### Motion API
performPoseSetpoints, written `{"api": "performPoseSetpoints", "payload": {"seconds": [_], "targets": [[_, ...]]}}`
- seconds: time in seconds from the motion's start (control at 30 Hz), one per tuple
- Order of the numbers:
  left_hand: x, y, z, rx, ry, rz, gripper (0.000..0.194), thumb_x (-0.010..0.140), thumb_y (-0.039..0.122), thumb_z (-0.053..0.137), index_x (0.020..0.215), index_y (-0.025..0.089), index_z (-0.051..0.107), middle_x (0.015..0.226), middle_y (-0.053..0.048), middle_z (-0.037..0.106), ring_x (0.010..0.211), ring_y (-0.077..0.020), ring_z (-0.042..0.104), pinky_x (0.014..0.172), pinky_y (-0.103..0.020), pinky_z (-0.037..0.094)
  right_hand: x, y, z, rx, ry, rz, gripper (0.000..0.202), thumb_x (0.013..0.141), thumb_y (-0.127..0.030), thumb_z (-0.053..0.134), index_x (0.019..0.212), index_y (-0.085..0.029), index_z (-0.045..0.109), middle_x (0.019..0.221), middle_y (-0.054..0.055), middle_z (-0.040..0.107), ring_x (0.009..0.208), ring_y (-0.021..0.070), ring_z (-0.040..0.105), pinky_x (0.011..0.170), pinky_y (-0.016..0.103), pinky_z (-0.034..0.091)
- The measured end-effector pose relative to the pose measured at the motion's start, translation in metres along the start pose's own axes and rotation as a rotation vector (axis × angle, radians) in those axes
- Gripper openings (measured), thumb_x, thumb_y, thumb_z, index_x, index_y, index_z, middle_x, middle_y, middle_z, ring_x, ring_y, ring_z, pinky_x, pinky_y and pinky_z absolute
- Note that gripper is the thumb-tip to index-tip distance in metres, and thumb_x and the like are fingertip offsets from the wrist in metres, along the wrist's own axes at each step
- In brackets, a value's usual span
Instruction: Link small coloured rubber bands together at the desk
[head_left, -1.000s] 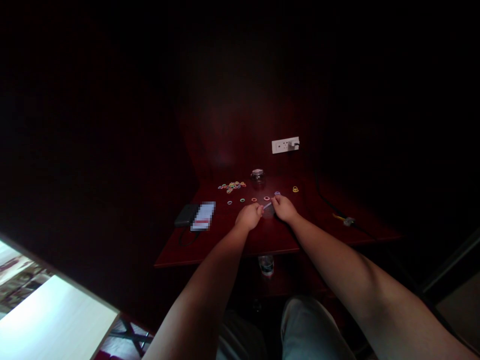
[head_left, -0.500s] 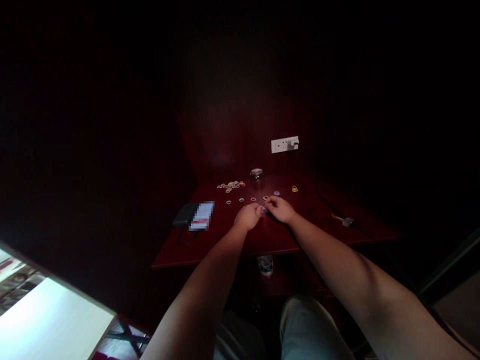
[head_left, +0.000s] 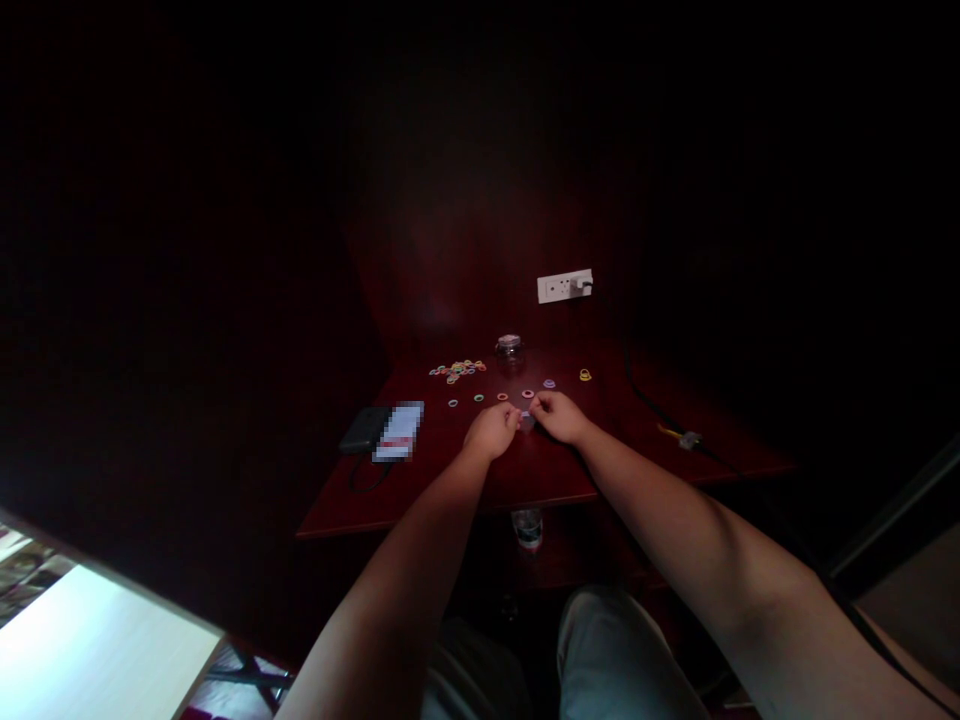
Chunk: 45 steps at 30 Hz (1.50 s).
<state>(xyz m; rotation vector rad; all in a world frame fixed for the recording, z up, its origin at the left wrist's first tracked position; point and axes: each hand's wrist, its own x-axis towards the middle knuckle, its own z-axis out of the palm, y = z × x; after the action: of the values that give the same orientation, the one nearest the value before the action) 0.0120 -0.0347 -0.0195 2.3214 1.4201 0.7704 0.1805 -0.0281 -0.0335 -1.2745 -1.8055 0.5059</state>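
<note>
My left hand [head_left: 493, 430] and my right hand [head_left: 557, 416] meet just above the table, fingers pinched. Stretched between their fingertips is a small pale purple hair tie [head_left: 526, 414], partly hidden by the fingers. Just beyond them, small ring-shaped hair ties lie spaced apart in a row: a bluish one [head_left: 453, 403], a green one [head_left: 478, 398], an orange one [head_left: 502, 397] and a pink one [head_left: 527, 394]. Farther right are a purple one [head_left: 550, 384] and a yellow one [head_left: 585, 375]. A loose pile of mixed-colour hair ties [head_left: 459, 370] lies at the back left.
A clear lidded jar [head_left: 509, 352] stands near the back wall. At left, a phone [head_left: 399, 432] with a blurred screen lies against a black box-like device [head_left: 365, 429]. A wall socket [head_left: 565, 287] holds a plug. A cable with a yellow end [head_left: 688, 439] crosses the right side.
My hands have drawn slightly apart, and more of the purple hair tie shows between them. The whole view has shifted a little.
</note>
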Motion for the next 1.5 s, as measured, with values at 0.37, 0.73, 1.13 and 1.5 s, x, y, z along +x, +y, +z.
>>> {"api": "performPoseSetpoints", "payload": {"seconds": [0.37,0.73,1.13,1.5], "targets": [[0.001,-0.002,0.001,-0.018,0.02,0.012,0.025,0.088,0.032,0.042,0.081,0.019,0.062,0.082,-0.002,0.069,0.07,-0.0131,0.059,0.066,-0.022,0.041,0.002,0.006,0.0,0.022,-0.055,0.009,0.031,0.08,-0.035,0.046,0.067,-0.014,0.065,0.06,0.001,0.059,0.056,0.0115,0.049,0.054,0.021,0.036],[0.002,-0.002,0.003,-0.036,0.036,-0.012,0.022,0.086,0.033,0.047,0.086,0.018,0.063,0.085,-0.004,0.068,0.073,-0.0126,0.06,0.069,-0.021,0.043,0.002,0.006,0.0,0.003,-0.043,0.02,0.027,0.078,-0.032,0.046,0.065,-0.014,0.062,0.057,-0.001,0.056,0.054,0.011,0.047,0.052,0.021,0.034],[0.004,-0.008,0.007,-0.116,0.052,0.008,0.014,0.083,0.027,0.052,0.088,0.018,0.061,0.083,-0.003,0.068,0.072,-0.0112,0.061,0.069,-0.021,0.046,0.0,0.003,0.0,0.0,-0.023,0.006,0.015,0.072,-0.026,0.051,0.071,-0.015,0.061,0.059,-0.001,0.055,0.054,0.0105,0.047,0.053,0.021,0.035],[0.005,-0.013,0.011,-0.28,0.082,0.077,0.011,0.079,0.02,0.058,0.089,0.016,0.06,0.08,-0.003,0.066,0.067,-0.0093,0.06,0.067,-0.021,0.048,0.0,0.007,0.002,0.01,-0.042,-0.037,0.011,0.069,-0.024,0.055,0.069,-0.015,0.06,0.062,0.0,0.058,0.054,0.0102,0.048,0.053,0.021,0.037]]}}
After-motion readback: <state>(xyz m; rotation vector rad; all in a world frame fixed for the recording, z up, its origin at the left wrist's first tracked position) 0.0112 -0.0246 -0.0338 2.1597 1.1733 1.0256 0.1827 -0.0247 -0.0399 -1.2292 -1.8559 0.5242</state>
